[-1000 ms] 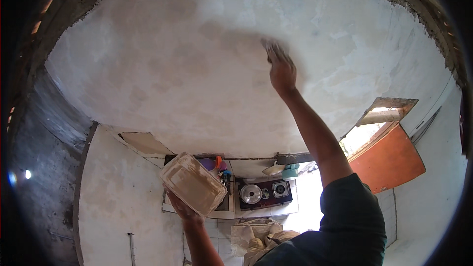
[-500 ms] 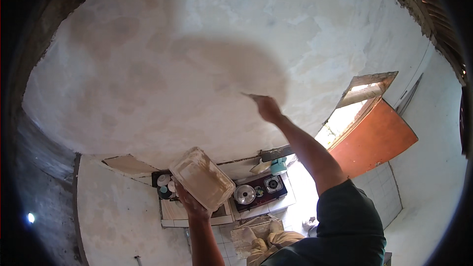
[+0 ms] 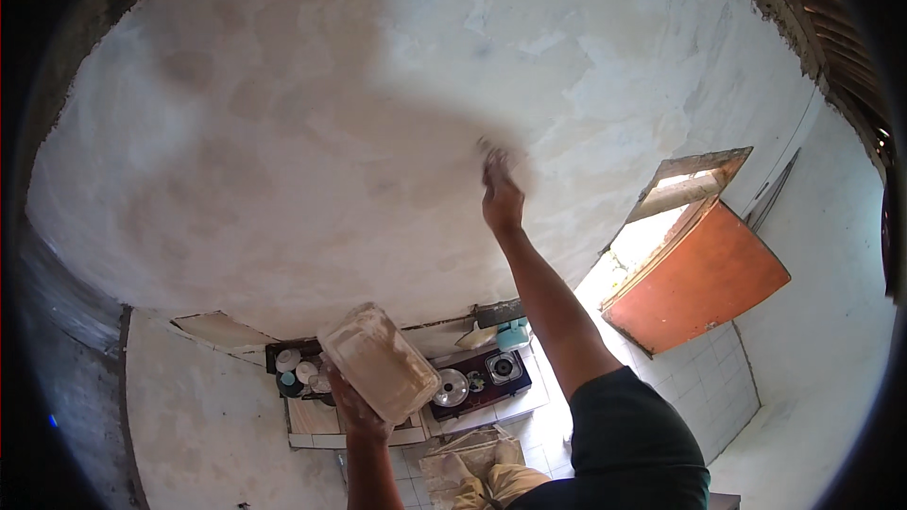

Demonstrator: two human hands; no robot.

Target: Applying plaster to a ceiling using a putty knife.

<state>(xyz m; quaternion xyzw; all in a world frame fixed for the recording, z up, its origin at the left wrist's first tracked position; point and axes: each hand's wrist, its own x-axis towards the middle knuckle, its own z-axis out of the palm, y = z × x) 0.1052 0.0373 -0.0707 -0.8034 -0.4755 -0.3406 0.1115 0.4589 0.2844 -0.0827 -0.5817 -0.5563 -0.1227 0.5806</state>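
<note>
Your right hand (image 3: 502, 200), grip closed on a blurred tool, has swept back up to 12 o'clock against the plastered ceiling (image 3: 312, 132) since half a second ago, another stroke underway; left hand (image 3: 357, 413) holds the plaster tray (image 3: 380, 362) at 6 o'clock.

Ceiling (image 3: 312, 132): matt, rough patchy plaster. Tub (image 3: 380, 376): translucent plastic, smeared whitish. Door (image 3: 704, 279): smooth matt orange panel. Pot lid (image 3: 451, 387): shiny metal
</note>
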